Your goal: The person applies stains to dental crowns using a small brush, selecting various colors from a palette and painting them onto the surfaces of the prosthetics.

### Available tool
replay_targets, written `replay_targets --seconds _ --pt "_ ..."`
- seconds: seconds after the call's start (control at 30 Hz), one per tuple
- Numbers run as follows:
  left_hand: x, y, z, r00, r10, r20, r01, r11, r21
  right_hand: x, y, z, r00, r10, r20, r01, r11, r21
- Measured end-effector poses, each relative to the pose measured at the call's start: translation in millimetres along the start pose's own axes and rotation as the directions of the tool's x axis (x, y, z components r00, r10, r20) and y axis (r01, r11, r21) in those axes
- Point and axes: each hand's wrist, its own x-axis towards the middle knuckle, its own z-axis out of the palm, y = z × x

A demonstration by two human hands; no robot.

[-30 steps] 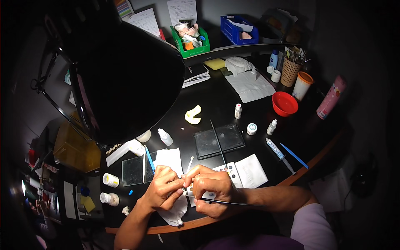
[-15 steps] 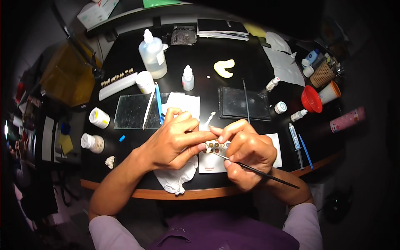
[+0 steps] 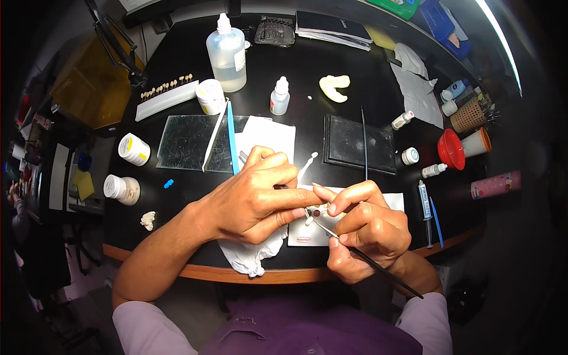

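My left hand (image 3: 254,198) pinches a small dental piece (image 3: 316,212) with pale teeth between thumb and forefinger, over a white card (image 3: 307,236) at the front of the black table (image 3: 302,71). My right hand (image 3: 367,228) steadies that piece with its forefinger and holds a thin black brush (image 3: 378,269), its tip at the piece. A crumpled white tissue (image 3: 251,254) lies under my left hand.
Behind the hands lie a glass slab (image 3: 189,142), a blue tool (image 3: 232,136), a dark slab (image 3: 358,142) and a white cloth (image 3: 266,133). Bottles (image 3: 228,50), small jars (image 3: 133,148), a tooth shade strip (image 3: 165,97), a pale dental cast (image 3: 334,87), a red cup (image 3: 452,148) and a syringe (image 3: 425,204) surround them.
The view has tipped down and closer to the table; the dark lamp head is out of sight. Both hands stay together on the small piece, now nearer the table's front edge.
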Motion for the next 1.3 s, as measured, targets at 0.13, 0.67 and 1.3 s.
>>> replay_targets --seconds 0.13,0.67,1.3 --pt "-1.2 -0.9 0.3 1.0 0.0 -0.009 0.0 1.0 0.007 1.7 -2.0 -0.9 0.999 0.001 0.037 -0.001 1.0 -0.003" --pt "-3.6 -3.9 2.6 0.999 0.03 -0.025 -0.03 1.0 -0.002 1.7 -7.2 0.7 0.998 0.011 0.055 -0.009 0.999 -0.039" --pt "-3.3 -3.8 3.2 0.998 0.054 -0.043 -0.054 0.999 0.005 1.8 -8.2 2.2 0.997 0.013 0.074 -0.009 0.998 -0.057"
